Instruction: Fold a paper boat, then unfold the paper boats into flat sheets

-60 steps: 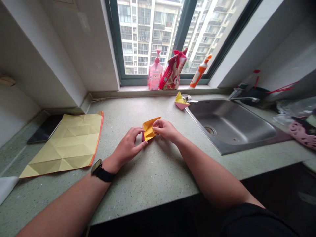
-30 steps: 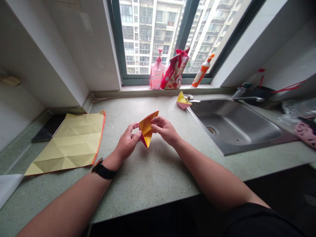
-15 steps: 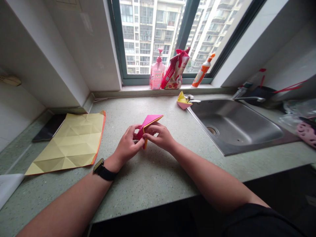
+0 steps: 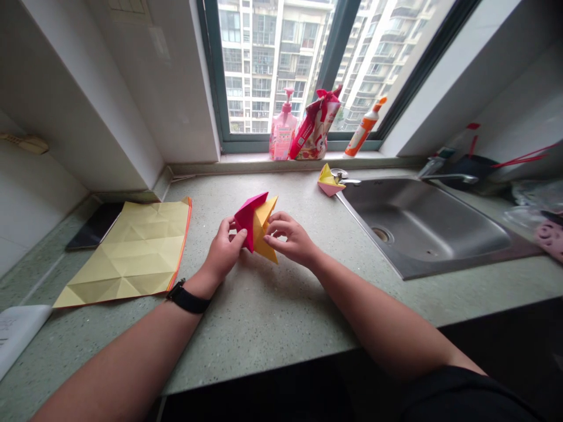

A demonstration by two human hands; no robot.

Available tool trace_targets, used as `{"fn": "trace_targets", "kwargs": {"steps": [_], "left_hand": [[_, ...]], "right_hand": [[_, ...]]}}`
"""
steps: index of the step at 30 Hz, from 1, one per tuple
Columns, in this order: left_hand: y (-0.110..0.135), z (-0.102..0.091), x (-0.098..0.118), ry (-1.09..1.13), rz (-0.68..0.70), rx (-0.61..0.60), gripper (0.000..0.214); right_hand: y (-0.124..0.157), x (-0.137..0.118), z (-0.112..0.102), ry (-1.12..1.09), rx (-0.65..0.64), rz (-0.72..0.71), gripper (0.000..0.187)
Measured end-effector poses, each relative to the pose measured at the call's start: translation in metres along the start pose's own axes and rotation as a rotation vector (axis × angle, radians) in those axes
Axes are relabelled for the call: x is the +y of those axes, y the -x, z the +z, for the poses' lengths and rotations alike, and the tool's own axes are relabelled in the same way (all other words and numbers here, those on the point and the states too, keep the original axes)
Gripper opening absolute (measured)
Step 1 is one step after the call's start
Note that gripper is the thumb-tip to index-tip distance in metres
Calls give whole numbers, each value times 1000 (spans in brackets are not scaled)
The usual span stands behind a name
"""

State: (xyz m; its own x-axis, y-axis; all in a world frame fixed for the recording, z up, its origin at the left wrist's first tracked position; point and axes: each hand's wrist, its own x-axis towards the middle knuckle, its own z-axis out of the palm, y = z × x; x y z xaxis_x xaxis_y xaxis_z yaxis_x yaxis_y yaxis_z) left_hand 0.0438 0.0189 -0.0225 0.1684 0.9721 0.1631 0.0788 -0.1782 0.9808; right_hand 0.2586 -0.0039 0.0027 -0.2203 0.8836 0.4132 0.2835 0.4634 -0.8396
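Observation:
Both hands hold a folded paper piece (image 4: 257,225), pink on one side and orange-yellow on the other, raised a little above the green speckled counter (image 4: 272,316). My left hand (image 4: 224,252), with a black watch on its wrist, pinches the pink flap from the left. My right hand (image 4: 292,240) grips the orange-yellow part from the right. The piece stands partly spread, its points up.
A creased yellow sheet (image 4: 132,252) lies at left beside a dark phone (image 4: 94,225). A small folded paper figure (image 4: 329,180) sits near the steel sink (image 4: 422,228). A pink pump bottle (image 4: 281,132), red bag (image 4: 314,129) and orange bottle (image 4: 363,130) stand on the sill.
The paper piece was lifted off the counter, turned over from orange to pink side up, and now stands upright and spread between both hands.

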Motion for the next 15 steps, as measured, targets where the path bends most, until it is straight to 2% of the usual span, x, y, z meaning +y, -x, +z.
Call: {"fn": "trace_targets", "kwargs": {"steps": [3, 5, 9, 11, 13, 15], "left_hand": [[-7, -1, -2, 161, -134, 76, 41], [-9, -3, 1, 257, -171, 90, 41], [-11, -6, 10, 378, -138, -13, 49], [-11, -8, 10, 341, -146, -36, 54], [-11, -9, 8, 235, -139, 18, 56], [-9, -9, 7, 106, -62, 70, 54]], "right_hand": [[-2, 1, -6, -82, 21, 42, 25], [-4, 1, -11, -127, 75, 72, 30], [-8, 1, -24, -116, 236, 68, 34], [-9, 0, -30, -89, 310, 32, 31], [-9, -3, -33, -31, 362, -3, 26], [-5, -9, -32, 74, 363, -35, 22]]}}
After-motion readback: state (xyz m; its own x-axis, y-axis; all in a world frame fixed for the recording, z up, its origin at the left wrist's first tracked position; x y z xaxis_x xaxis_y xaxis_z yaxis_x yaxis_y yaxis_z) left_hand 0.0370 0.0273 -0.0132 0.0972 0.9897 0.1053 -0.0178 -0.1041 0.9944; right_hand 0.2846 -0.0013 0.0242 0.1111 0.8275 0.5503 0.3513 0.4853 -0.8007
